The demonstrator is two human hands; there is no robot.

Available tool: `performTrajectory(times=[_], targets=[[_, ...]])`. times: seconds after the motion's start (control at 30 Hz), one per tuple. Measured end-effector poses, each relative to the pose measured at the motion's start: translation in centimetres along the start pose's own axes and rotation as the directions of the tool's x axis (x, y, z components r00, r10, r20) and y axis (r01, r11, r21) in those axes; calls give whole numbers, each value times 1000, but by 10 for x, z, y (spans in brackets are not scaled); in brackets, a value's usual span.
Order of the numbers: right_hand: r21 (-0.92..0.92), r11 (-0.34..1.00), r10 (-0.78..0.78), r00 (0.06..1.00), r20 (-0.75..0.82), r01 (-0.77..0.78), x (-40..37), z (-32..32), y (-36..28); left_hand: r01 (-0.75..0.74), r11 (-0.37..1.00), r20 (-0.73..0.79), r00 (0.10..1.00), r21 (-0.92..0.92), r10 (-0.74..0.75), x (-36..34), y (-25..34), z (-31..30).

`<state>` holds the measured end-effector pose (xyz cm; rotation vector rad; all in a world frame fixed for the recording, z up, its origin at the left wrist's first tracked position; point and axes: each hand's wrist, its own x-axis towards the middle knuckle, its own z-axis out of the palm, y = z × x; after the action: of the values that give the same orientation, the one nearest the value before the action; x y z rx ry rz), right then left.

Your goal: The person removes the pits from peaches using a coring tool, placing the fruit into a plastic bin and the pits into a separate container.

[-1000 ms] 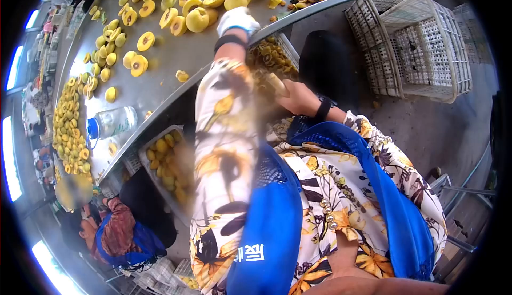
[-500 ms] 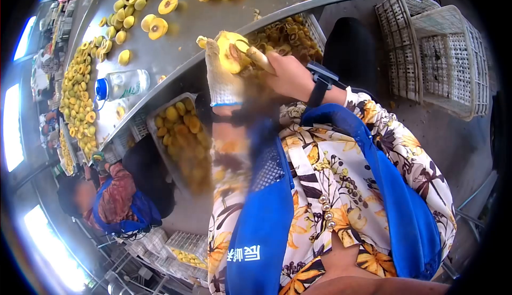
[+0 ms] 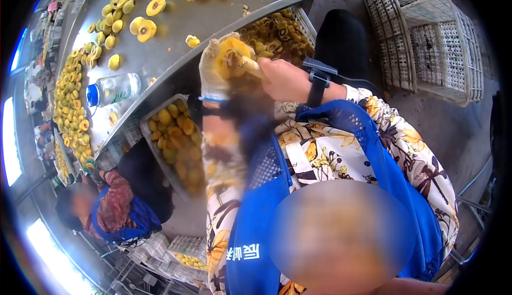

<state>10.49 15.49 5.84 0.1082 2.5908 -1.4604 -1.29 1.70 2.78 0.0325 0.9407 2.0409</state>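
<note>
My left hand (image 3: 212, 73), in a white knit glove, is closed around a yellow peach half (image 3: 230, 55) with its cut face up and a brownish hollow at its middle. My right hand (image 3: 285, 76) is bare, with a dark device strapped to the wrist. It grips a pitting tool by its pale handle (image 3: 252, 66), and the tool's tip meets the hollow of the peach. Both hands are just off the table's near edge, close over a crate of peach scraps (image 3: 280, 33). A dark blur hides part of the space beneath the hands.
Peach halves (image 3: 72, 103) lie heaped along the left of the metal table (image 3: 176, 23). A blue-capped bottle (image 3: 114, 89) lies on its side there. Below stands a crate of peaches (image 3: 176, 135). White crates (image 3: 442, 49) stand at right; another person (image 3: 120, 204) sits at left.
The peach half has turned so its cut face shows more fully, with the tool tip now at its centre. The whole view has shifted slightly, and a blurred oval now covers the bottom.
</note>
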Motion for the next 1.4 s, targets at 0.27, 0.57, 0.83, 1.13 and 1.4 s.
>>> performTrajectory(times=[0.27, 0.57, 0.83, 1.13, 1.4], targets=[[63, 996, 80, 968, -237, -67, 9, 19, 9, -100, 991, -156, 981, 93, 114, 5, 3, 16], [-8, 959, -273, 910, -311, 285, 31, -22, 30, 237, 877, -7, 966, 418, -257, -4, 10, 19], [682, 731, 286, 909, -302, -3, 37, 11, 12, -340, 880, -211, 883, 331, 420, -8, -22, 42], [-104, 974, -225, 807, -546, 201, 30, 5, 16, -223, 944, -315, 903, 242, 294, -15, -21, 46], [-222, 937, -345, 817, -462, 270, 33, -1, 21, -231, 901, -272, 899, 367, 342, -16, -26, 49]])
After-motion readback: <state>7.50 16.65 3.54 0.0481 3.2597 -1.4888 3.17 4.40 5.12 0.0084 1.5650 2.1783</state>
